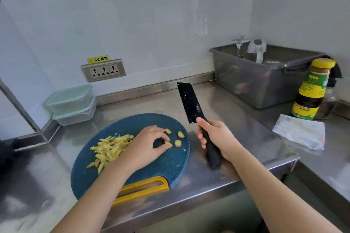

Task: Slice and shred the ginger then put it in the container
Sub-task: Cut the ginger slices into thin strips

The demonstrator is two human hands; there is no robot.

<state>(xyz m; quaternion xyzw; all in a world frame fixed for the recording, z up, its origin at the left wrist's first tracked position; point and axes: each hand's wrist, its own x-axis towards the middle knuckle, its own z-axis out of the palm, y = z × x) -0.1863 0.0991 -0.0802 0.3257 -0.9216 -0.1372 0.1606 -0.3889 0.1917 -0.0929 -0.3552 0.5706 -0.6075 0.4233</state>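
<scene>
Steel counter [236,119] bears a round blue board [132,172], with two stacked lidded containers [72,104] well apart at its back left. Beside the board the right hand [214,136] has its fingers wrapped round the knife [189,102] handle, blade lifted. On it the left hand [145,143] pinches one ginger slice [169,144] near three others, with shreds [109,147] piled just left.

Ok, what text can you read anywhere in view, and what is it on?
"小心触电": yellow sticker above the wall socket.
Small label on the knife blade: too small to read.
Label on the sauce bottle: blurred, unreadable.
</scene>
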